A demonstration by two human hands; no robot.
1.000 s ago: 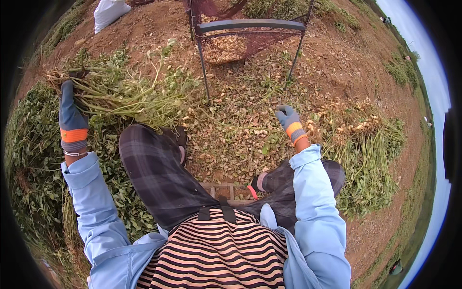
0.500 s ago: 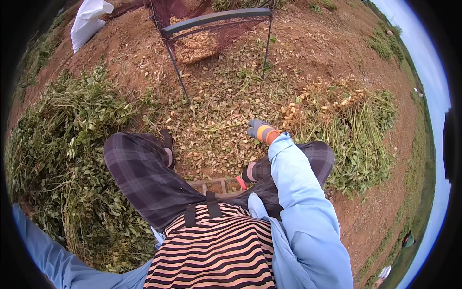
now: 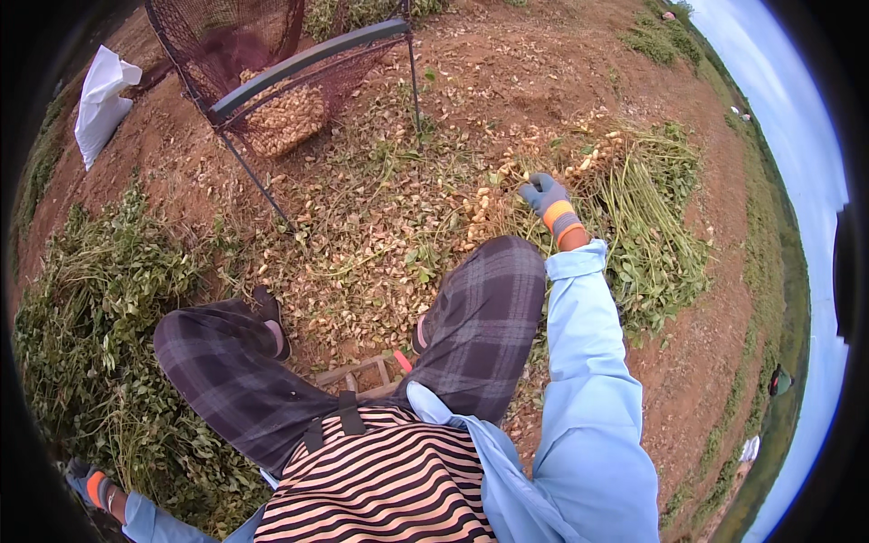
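your right hand (image 3: 546,199), in a grey glove with an orange cuff, reaches out to the pile of pulled plants (image 3: 634,217) on your right, fingers on the stems where pale pods show. your left hand (image 3: 90,484) hangs low behind you at the near left edge, beside the heap of green plants (image 3: 90,335). far ahead stands a net basket (image 3: 272,81) holding pods, a white sack (image 3: 101,100) to its left.
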